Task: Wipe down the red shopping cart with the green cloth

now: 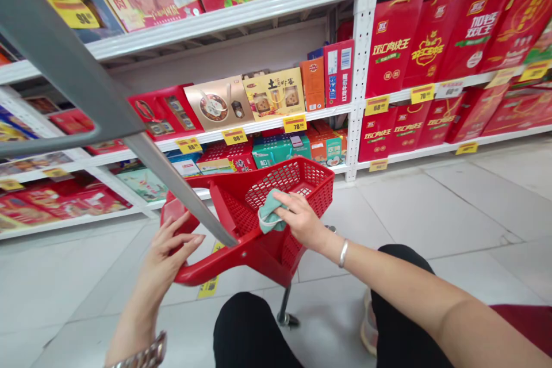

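A red plastic shopping cart basket (302,181) stands tilted in front of me on the shop floor. My left hand (166,256) wraps around the red rim and handle part at its near left corner. My right hand (299,218) presses a small teal cloth (269,215) against the basket's inner side wall, fingers bent over it. A silver bracelet sits on my right wrist and a metal watch band on my left wrist. My knees in black trousers show at the bottom.
A grey metal bar (86,92) of the cart crosses the view diagonally from top left. White shelves (259,126) hold red and gold gift boxes with yellow price tags. Pale floor tiles (452,207) stretch to the right. The cart's wheel post (285,310) is below the basket.
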A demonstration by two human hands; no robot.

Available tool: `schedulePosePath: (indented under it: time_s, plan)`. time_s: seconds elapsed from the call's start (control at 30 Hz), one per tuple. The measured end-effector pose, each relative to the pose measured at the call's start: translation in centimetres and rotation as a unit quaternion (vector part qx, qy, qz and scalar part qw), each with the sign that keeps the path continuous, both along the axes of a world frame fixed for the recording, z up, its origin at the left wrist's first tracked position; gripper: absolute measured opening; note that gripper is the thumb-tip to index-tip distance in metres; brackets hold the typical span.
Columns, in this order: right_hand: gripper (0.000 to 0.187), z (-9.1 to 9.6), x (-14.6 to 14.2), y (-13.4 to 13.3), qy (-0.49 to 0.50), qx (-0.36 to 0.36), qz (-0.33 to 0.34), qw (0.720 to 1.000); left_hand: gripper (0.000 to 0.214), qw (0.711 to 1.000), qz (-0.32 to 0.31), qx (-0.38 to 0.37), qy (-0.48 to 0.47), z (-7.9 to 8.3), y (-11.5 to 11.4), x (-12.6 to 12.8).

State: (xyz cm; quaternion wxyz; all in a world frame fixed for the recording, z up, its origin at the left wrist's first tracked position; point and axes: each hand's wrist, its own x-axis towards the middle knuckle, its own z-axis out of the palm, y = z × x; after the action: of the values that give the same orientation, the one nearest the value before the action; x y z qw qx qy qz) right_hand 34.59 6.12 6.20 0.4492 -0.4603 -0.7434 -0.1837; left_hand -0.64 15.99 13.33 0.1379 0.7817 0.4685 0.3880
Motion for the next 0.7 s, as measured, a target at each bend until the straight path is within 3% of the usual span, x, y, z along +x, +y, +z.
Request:
schedulePosePath:
  time_s: [0.1, 0.27, 0.43, 0.7]
  plan:
    - [0.042, 0.9, -2.5, 0.6, -0.008, -0.048, 0.068, 0.996, 0.050, 1.000, 0.007, -0.011, -0.010, 0.2, -0.5, -0.1]
    - [0.052, 1.4, -3.8, -0.4, 0.078, -0.096, 0.163, 0.979, 0.054, 0.998, 0.020, -0.066, 0.011, 2.9, -3.3, 1.0]
    - [0.028, 0.8, -4.7, -1.6, 0.129, -0.092, 0.138, 0.978, 0.050, 0.993, 0.031, -0.101, 0.050, 4.5, -4.8, 1.3]
    - [0.029, -1.0, -3.5, -1.2, 0.101, -0.025, 0.186, 0.977, 0.040, 0.988, 0.061, -0.125, 0.069, 5.1, -5.6, 0.8]
